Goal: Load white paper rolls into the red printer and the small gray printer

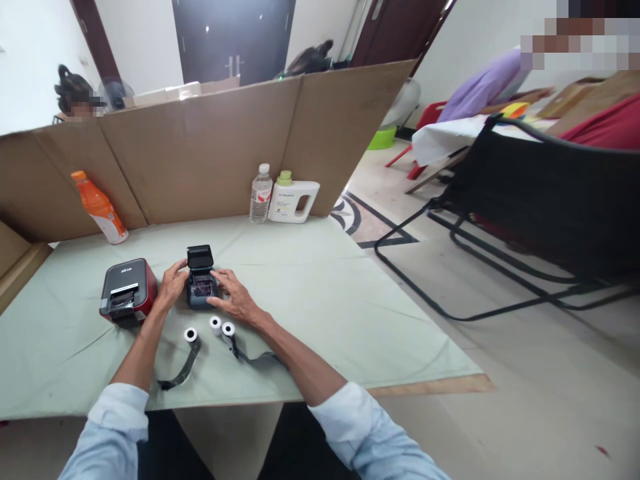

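Note:
A small dark printer (203, 301) stands on the cloth-covered table with its lid (200, 257) raised and its inner compartment facing me. My left hand (173, 285) is at its left side, fingers against the casing. From the right, my right hand (234, 299) grips it, with thumb and fingers on the right edge. Just left of my left hand sits a larger red and black printer (127, 283). Nearer to me lies a white paper roll (191, 335) with a dark strip trailing from it. Two more rolls, a left one (215, 324) and a right one (229, 329), stand together by another dark strip.
An orange drink bottle (100, 207), a clear water bottle (261, 193) and a white jug (293, 202) stand along the cardboard partition (200, 153). A black folding chair (540, 200) stands to the right. Other people are beyond the partition and at the right.

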Action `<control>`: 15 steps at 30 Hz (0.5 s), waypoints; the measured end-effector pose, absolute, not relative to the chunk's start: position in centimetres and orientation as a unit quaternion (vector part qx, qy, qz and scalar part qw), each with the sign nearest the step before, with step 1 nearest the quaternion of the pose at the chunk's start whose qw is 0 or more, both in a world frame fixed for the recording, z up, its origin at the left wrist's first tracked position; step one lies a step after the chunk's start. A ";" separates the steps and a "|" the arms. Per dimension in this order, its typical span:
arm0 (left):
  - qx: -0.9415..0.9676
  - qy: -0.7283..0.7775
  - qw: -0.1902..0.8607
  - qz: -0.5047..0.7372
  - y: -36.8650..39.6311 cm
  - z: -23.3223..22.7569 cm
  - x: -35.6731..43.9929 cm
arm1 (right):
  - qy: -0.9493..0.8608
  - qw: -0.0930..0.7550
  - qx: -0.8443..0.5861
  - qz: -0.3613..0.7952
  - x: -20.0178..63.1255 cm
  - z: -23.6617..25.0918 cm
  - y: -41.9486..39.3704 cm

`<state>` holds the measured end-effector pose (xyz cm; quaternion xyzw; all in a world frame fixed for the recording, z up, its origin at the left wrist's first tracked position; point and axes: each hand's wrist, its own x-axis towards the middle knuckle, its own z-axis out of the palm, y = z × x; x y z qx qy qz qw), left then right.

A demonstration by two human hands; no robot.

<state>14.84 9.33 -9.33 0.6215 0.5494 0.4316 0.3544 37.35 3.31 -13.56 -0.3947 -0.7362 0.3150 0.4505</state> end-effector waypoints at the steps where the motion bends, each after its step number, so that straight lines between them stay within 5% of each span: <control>1: 0.636 0.537 0.352 0.428 8.8 -9.6 14.5 | -0.736 0.456 -0.397 0.305 37.4 -13.5 3.5; 10: 0.749 0.472 0.325 0.333 6.9 -9.7 12.8 | -0.781 0.434 -0.390 0.221 37.4 -12.1 4.8; 15: 0.783 0.478 0.221 0.331 7.7 -9.5 14.0 | -0.787 0.419 -0.396 0.220 37.2 -10.6 5.7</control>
